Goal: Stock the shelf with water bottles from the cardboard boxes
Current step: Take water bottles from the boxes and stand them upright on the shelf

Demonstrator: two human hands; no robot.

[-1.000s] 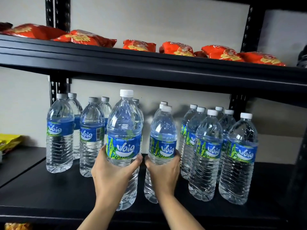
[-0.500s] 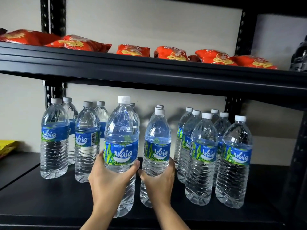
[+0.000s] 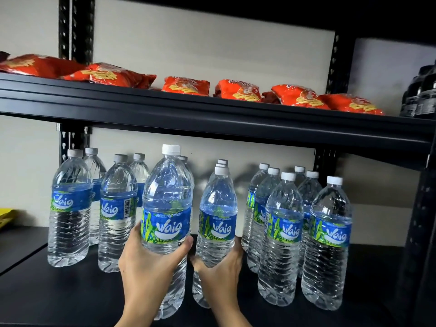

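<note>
My left hand grips a clear water bottle with a blue and green label and a white cap, upright at the front of the black shelf. Beside it my right hand grips a second water bottle, also upright and a little further in. Several more bottles stand in rows on the shelf: one group on the left and one on the right. Whether the two held bottles touch the shelf I cannot tell. No cardboard box is in view.
The upper shelf hangs low above the bottle caps and carries several red snack bags. Dark bottles stand at its right end. A black upright post bounds the right side. A yellow pack lies far left.
Both hands have kept their grip while the two bottles stay close together at the shelf front. The view has tilted up slightly, so everything sits lower in the frame.
</note>
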